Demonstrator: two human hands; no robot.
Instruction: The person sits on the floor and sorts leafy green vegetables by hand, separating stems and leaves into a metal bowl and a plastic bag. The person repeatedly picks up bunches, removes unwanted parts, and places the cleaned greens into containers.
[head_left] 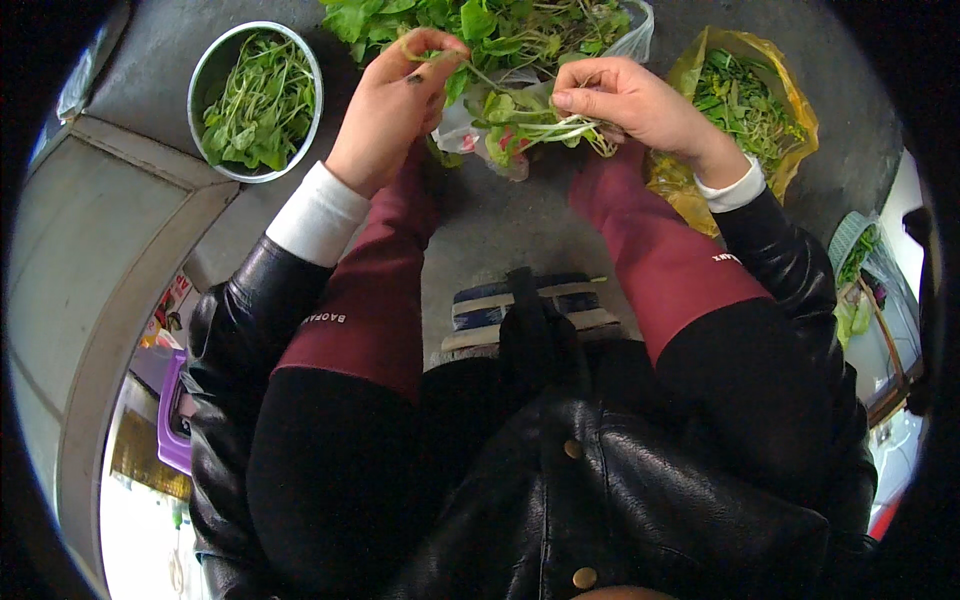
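Over the floor between my knees, my right hand is closed round a small bunch of leafy greens, its pale stems poking out below the fingers. My left hand pinches a thin green stem between thumb and fingertips, just left of that bunch. A dark speck sits on the left thumb. Beyond both hands lies a large heap of leafy greens on a thin plastic bag. At the left stands a round metal basin holding picked greens.
An open yellow plastic bag with stalks and leaves stands at the right. Farther right is a pale green basket with greens. A framed panel borders the left, near a purple container. A striped seat shows below me.
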